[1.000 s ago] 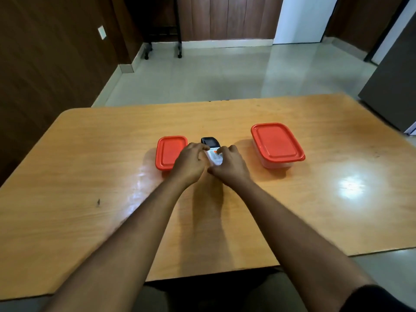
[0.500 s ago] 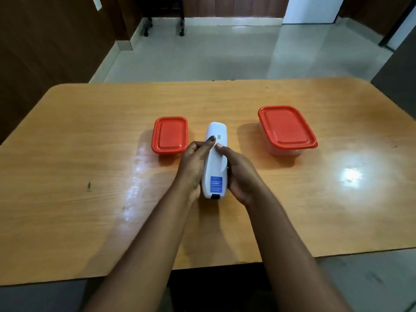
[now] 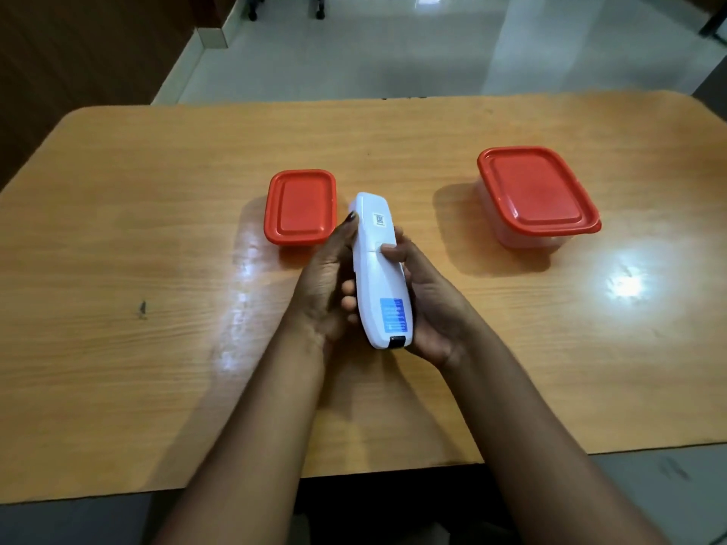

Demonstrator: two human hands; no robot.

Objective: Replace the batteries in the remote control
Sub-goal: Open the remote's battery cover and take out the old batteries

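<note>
A white remote control (image 3: 377,265) is held above the table with its back side up, showing a blue label near me and a small code sticker at the far end. My left hand (image 3: 326,285) grips its left side, fingers curled under it. My right hand (image 3: 429,297) holds the right side, with the thumb resting on the seam of the back cover. The cover is in place on the remote. No batteries are visible.
A small box with a red lid (image 3: 301,206) sits just left of the remote. A larger clear box with a red lid (image 3: 537,194) stands at the right. The wooden table (image 3: 118,249) ends at a near edge below my forearms.
The remote was lifted off the table, turned back side up and drawn toward me. My right thumb has shifted onto the cover seam.
</note>
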